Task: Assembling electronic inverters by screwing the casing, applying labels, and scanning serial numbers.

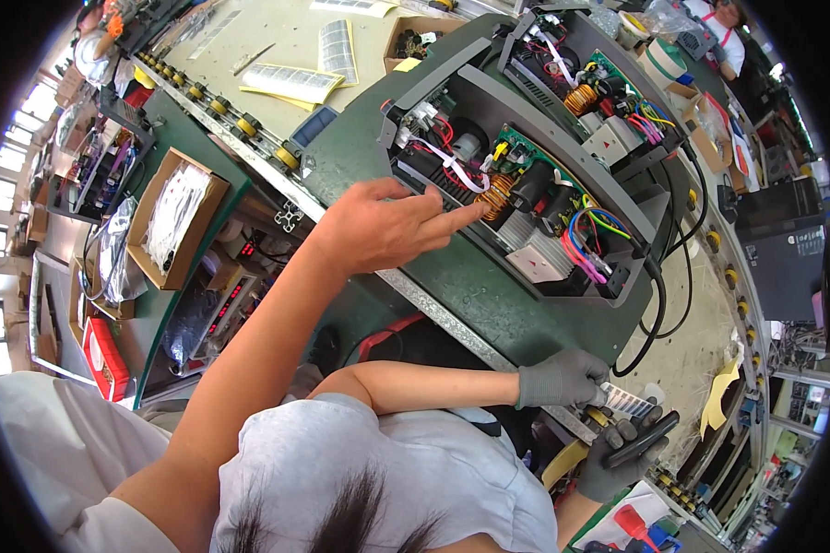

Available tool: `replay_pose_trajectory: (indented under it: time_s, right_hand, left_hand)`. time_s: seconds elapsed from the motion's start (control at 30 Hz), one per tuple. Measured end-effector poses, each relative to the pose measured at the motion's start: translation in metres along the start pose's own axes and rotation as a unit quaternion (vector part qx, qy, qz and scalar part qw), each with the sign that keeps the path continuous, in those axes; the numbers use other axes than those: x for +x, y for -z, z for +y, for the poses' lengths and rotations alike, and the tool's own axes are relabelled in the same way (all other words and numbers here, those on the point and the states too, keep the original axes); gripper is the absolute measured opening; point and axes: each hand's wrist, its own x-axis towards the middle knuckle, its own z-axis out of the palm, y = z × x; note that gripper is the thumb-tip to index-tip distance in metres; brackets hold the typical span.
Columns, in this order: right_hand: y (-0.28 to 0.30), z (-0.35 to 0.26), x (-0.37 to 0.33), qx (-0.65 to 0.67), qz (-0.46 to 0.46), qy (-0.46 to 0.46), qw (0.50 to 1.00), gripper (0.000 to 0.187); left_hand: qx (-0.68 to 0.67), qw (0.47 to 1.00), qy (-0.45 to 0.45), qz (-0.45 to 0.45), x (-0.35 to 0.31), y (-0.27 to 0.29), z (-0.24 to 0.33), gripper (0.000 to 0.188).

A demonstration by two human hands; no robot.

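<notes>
My left hand (567,378), in a grey knit glove, reaches right across the bench edge. Its fingers pinch a small strip of white printed labels (628,401). Just below it, my right hand (618,456), gloved too, grips a slim black handheld object (644,440) whose exact kind I cannot make out. From the left comes a co-worker's bare hand (378,226), index finger stretched over an open grey-cased electronic unit (526,207). Inside that unit are a copper coil, black capacitors, coloured wires and a silver block. Whether the finger touches it, I cannot tell.
A second open unit (599,101) stands behind the first on the green board (433,249). Black cables (659,313) loop off their right ends. Rollers (221,106) line the conveyor. Label sheets (290,81) lie at the back; a carton of white parts (175,217) sits left.
</notes>
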Motion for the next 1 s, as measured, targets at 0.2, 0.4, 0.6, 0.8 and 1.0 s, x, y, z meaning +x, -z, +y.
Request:
replay_pose_trajectory:
  time_s: [0.2, 0.4, 0.6, 0.8, 1.0]
  right_hand:
    - [0.002, 0.000, 0.002, 0.000, 0.005, 0.012, 1.000, 0.052]
    - [0.004, -0.001, 0.004, 0.020, 0.009, 0.013, 1.000, 0.052]
    - [0.010, -0.004, 0.004, 0.018, 0.013, 0.003, 1.000, 0.052]
    - [0.002, -0.003, 0.001, 0.012, 0.013, -0.001, 1.000, 0.054]
    - [0.010, -0.005, 0.003, 0.033, -0.011, -0.010, 0.999, 0.056]
  left_hand:
    - [0.018, 1.000, 0.001, 0.001, 0.001, 0.001, -0.001, 0.015]
    - [-0.006, 1.000, -0.007, 0.011, 0.001, 0.000, 0.000, 0.019]
    - [0.037, 0.999, -0.017, 0.010, 0.008, -0.002, -0.007, 0.021]
    - [0.047, 0.999, -0.014, 0.007, 0.005, -0.004, -0.013, 0.020]
    - [0.035, 0.999, -0.020, -0.002, 0.005, -0.003, -0.013, 0.018]
